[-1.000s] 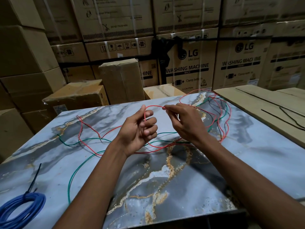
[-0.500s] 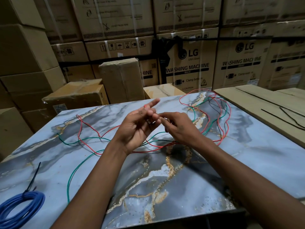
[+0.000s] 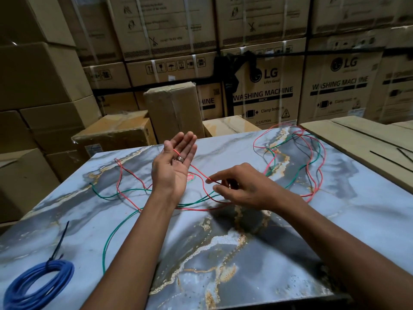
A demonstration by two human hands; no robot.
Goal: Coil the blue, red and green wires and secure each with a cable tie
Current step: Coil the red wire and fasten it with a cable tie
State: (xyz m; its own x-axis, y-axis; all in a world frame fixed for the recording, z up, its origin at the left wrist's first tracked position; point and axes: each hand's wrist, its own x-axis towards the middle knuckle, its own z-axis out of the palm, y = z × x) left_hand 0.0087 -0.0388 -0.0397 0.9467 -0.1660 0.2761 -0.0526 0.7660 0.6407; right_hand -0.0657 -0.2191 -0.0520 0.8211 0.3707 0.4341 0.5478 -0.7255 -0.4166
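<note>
- Red wire (image 3: 202, 175) is pinched between the thumb and fingertips of the right hand (image 3: 240, 189), which hovers low over the marble-patterned table (image 3: 223, 253); the other fingers curl loosely beside the pinch.
- The left hand (image 3: 173, 164) is raised palm up with its fingers (image 3: 187, 142) spread flat and straight, gripping nothing; the end of the red wire lies across the palm and fingers, next to a ring (image 3: 180, 159) on one finger.
- From the left hand the red wire runs down to the right hand's pinch, then on in loose loops over the table, some to the left of the left hand and a larger tangle toward the table's far right corner.
- The green wire (image 3: 116, 229) lies uncoiled on the table, crossing under both forearms and mixing with the red loops at the far right corner.
- The blue wire (image 3: 38, 285) sits at the table's near left corner, already wound into a coil, with a black cable tie (image 3: 58, 245) around it and its tail pointing away.
- More black cable ties (image 3: 388, 158) lie on flat cardboard (image 3: 357, 139) just right of the table.
- Behind the table stand stacked cartons (image 3: 266, 90); the readable print says "LG", "WASHING MACHINE", "BACK", "Clamp bottom" and "CAUTION". Smaller print below the logo is too blurred to read.
</note>
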